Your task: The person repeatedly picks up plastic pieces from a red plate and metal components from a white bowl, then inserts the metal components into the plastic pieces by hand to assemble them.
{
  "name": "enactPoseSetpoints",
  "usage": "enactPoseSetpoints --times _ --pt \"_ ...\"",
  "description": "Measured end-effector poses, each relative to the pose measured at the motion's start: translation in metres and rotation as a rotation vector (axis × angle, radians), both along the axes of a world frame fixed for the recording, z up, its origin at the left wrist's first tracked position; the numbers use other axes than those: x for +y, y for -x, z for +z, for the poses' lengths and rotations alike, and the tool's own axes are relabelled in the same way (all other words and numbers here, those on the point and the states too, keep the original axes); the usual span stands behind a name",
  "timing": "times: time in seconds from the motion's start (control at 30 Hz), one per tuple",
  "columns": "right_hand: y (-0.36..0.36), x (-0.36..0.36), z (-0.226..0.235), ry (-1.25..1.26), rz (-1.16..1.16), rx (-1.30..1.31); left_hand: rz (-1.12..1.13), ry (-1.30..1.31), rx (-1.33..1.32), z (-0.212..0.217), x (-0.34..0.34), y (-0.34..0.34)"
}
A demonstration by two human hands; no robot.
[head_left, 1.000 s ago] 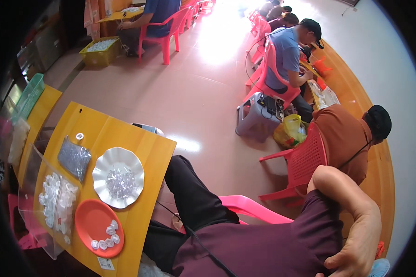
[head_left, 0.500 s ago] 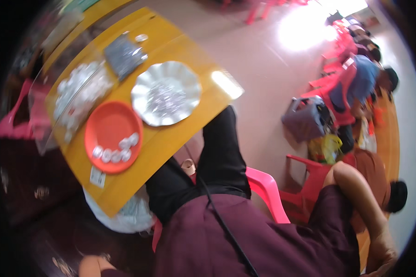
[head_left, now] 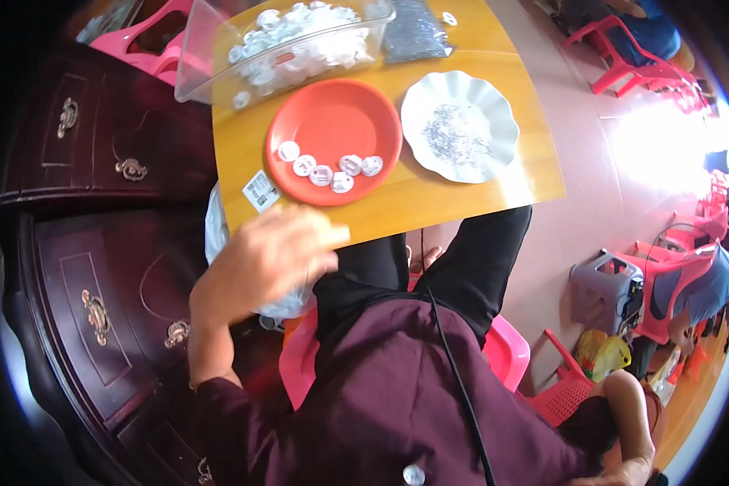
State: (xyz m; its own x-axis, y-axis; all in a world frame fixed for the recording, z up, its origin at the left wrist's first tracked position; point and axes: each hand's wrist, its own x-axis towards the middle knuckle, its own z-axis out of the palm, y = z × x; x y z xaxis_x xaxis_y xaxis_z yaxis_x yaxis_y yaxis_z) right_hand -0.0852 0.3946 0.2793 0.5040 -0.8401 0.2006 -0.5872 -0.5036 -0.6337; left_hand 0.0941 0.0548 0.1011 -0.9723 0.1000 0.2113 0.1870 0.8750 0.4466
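Note:
My left hand (head_left: 267,259) hovers at the near edge of the yellow table (head_left: 462,190), back up, fingers loosely stretched, nothing visible in it. Just beyond it stands an orange-red plate (head_left: 332,121) holding several white round pieces (head_left: 328,170). Beside that plate is a white scalloped plate (head_left: 494,105) with a heap of tiny grey parts (head_left: 458,134). A clear plastic tub (head_left: 202,77) of white pieces stands at the far edge. My right forearm (head_left: 632,413) is bent back at the lower right; my right hand (head_left: 616,478) is cut off by the lower edge.
A clear bag of grey parts (head_left: 413,32) lies at the table's far side. A dark wooden cabinet (head_left: 81,267) with brass handles stands to the left. I sit on a pink chair (head_left: 502,356). A grey stool (head_left: 607,292) and red chairs (head_left: 664,243) stand to the right.
The view has swung from the room down onto the table. My left hand has come into view at the table's near edge.

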Motion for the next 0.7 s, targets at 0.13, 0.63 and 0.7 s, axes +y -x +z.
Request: enactPoseSetpoints --times 0.13,0.63,0.7 --pt "-0.003 0.002 -0.037 0.008 0.123 -0.264 0.295 -0.346 -0.081 -0.064 -0.024 0.040" --pt "0.006 -0.039 -0.081 0.159 0.137 -0.503 0.340 -0.109 -0.036 -0.119 -0.022 0.094" --pt "0.009 -0.045 -0.086 0.180 0.168 -0.487 0.358 -0.129 -0.040 -0.123 -0.024 0.089"
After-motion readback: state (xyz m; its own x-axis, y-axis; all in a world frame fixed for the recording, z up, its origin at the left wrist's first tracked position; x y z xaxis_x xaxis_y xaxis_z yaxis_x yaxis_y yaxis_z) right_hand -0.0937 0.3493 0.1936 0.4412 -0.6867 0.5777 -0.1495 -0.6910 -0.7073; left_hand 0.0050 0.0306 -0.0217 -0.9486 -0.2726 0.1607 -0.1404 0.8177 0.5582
